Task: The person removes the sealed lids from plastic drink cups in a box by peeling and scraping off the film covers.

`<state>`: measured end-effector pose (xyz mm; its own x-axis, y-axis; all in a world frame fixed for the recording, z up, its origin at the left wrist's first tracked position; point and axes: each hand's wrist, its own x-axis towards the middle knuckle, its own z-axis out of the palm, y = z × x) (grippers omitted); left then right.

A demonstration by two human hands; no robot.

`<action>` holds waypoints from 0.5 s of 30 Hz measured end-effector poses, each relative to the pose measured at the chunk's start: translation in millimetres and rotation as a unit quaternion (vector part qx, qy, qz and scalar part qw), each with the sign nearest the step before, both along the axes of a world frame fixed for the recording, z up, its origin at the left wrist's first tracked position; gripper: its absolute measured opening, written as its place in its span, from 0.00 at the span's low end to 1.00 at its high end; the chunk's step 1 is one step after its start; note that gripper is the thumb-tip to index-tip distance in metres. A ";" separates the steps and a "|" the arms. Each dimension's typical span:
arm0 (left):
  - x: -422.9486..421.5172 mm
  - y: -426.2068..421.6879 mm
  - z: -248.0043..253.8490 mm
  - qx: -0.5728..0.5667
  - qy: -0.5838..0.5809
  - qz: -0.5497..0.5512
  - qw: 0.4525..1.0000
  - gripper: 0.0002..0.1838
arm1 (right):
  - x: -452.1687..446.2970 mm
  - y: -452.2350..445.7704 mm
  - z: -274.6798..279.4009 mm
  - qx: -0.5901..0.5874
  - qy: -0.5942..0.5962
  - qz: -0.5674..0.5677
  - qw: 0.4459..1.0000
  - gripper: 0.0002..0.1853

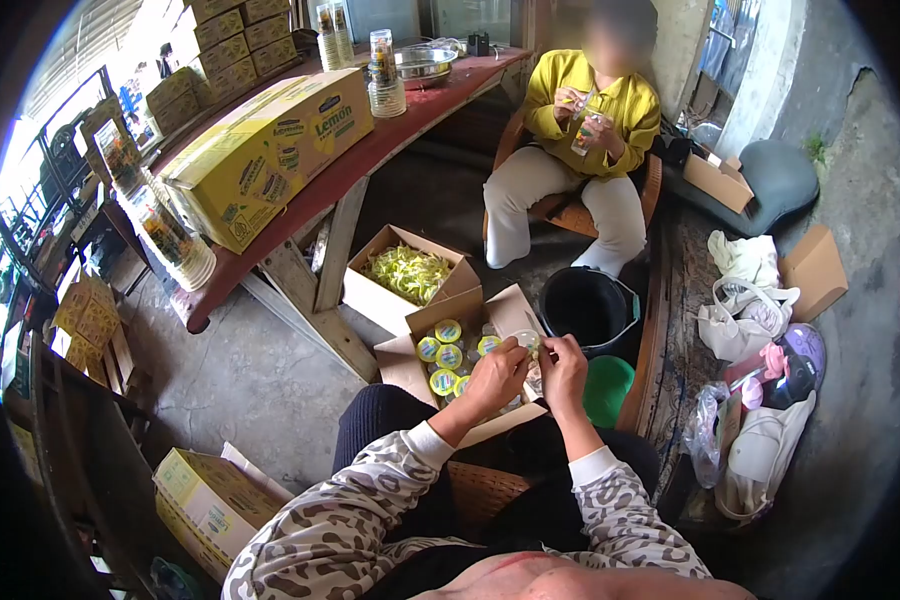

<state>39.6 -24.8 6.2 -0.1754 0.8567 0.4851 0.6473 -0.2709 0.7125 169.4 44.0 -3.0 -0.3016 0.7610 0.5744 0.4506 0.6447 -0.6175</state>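
Note:
Over an open cardboard box in front of my lap, both my hands are closed on a small clear plastic cup. My left hand pinches at its near left rim, and my right hand grips its right side. Fingers hide most of the cup. Several cups with yellow-and-green lids stand inside the box, with clear ones among them. Just behind sits a second carton, filled with a heap of yellow-green strips.
A black bucket and a green basin stand right of the box. Opposite sits a person in a yellow top, holding a cup. The red table bears a large lemon carton and stacked cups. Bags lie at right.

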 end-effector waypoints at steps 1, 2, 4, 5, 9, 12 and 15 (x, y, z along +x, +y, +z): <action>-1.5 0.0 1.3 0.001 -0.001 0.000 1.000 0.07 | 0.2 0.8 1.3 -0.064 0.034 0.014 0.997 0.06; -3.0 0.0 2.8 0.004 -0.001 0.003 1.000 0.07 | 1.7 0.9 3.5 -0.073 0.040 0.019 0.996 0.06; -5.5 -0.6 7.7 0.006 -0.002 0.005 1.000 0.08 | 2.4 -0.1 5.2 -0.076 0.052 0.023 0.995 0.06; -6.9 -0.4 10.8 0.031 0.021 0.016 0.999 0.08 | 2.2 -0.8 5.8 -0.079 0.066 0.026 0.994 0.06; -8.4 0.5 13.3 0.028 0.023 0.047 0.998 0.08 | 1.7 -5.3 11.0 -0.072 0.072 0.054 0.993 0.06; -9.8 3.4 6.9 0.011 0.011 0.051 0.999 0.08 | 3.5 -7.8 17.9 -0.066 0.051 0.038 0.996 0.06; -9.7 4.0 3.3 0.014 0.012 0.055 0.998 0.08 | 5.9 -8.7 23.2 -0.037 0.049 0.016 0.998 0.08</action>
